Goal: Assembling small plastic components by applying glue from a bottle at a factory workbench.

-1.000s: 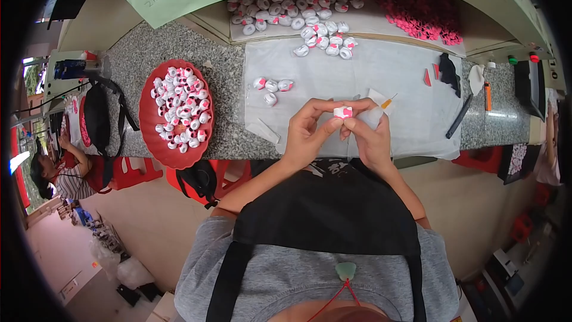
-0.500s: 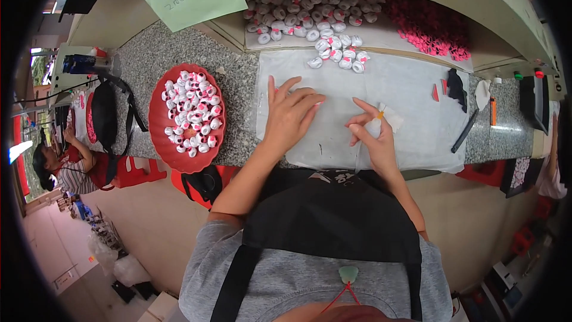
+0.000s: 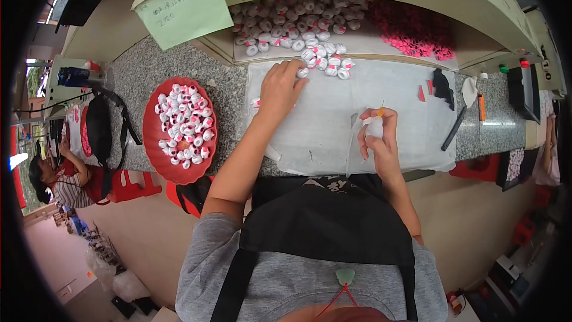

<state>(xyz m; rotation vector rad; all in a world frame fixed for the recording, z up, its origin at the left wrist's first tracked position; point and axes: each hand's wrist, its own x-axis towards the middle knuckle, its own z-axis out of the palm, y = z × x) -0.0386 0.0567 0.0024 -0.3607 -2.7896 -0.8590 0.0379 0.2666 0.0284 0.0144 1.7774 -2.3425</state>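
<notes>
Up at the front of the pile, my left hand (image 3: pixel 279 88) has its thumb and forefinger closed around a small white round piece (image 3: pixel 302 73). My right hand (image 3: pixel 381 143), over the right part of the white sheet (image 3: pixel 325 125), grips a small white bottle (image 3: pixel 374 125) with an orange needle tip pointing away from me. Fingers partly cover the bottle. Beside my left wrist lies a small white-and-pink piece (image 3: pixel 256 102), partly hidden. More white pieces with pink marks (image 3: pixel 325 59) spill from the shelf onto the sheet's far edge.
To the left stands a red scalloped dish (image 3: pixel 154 149) filled with white-and-pink pieces. A heap of pink parts (image 3: pixel 417 30) fills the shelf's right side. Right of centre lie a black scrap (image 3: pixel 442 88), a dark stick tool (image 3: pixel 454 128) and an orange marker (image 3: pixel 481 107). Another person (image 3: pixel 71 173) sits far left.
My left hand has moved from the middle of the sheet up to the pile and closed on a piece. My right hand has curled further around the bottle. The view has shifted slightly.
</notes>
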